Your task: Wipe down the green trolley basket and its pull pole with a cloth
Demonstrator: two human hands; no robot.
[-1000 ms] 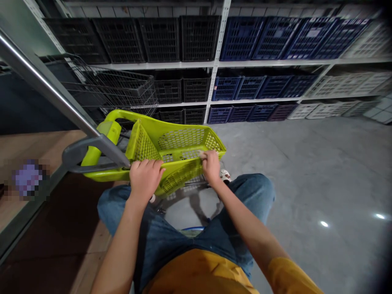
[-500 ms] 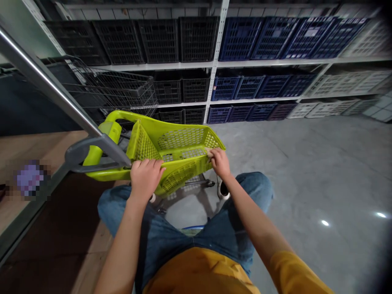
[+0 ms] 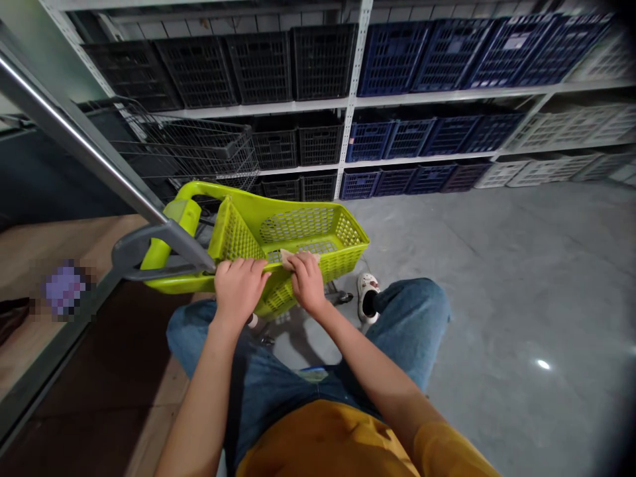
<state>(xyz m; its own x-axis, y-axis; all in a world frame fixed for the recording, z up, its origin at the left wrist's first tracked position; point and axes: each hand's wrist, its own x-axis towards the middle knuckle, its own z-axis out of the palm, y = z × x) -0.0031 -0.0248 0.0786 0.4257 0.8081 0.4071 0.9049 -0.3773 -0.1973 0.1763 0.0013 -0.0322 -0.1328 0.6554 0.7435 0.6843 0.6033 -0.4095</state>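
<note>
A small lime-green shopping cart [image 3: 293, 217] with perforated basket walls stands in front of my seated body. My left hand [image 3: 241, 281] is closed over its near rim, beside the grey bracket [image 3: 186, 246] where a metal pole [image 3: 84, 139] meets the cart. Farther right on the same rim, my right hand [image 3: 307, 278] presses a beige cloth [image 3: 288, 257] against the edge, fingers curled over it. Part of the cloth sticks out on both sides of the fingers. The cart's wheels [image 3: 342, 297] show partly below the basket.
Shelves behind hold black crates [image 3: 261, 69], blue crates [image 3: 392, 59] and white crates [image 3: 534, 126]. A dark wire cart [image 3: 218, 142] stands behind the green one. On the wooden surface [image 3: 94, 242] at left lies a blurred purple item [image 3: 64, 288]. My shoe [image 3: 366, 295] rests on the grey floor [image 3: 497, 265].
My right hand has slid left along the near rim with the cloth, from the cart's front corner to its middle. My left hand keeps its place on the rim.
</note>
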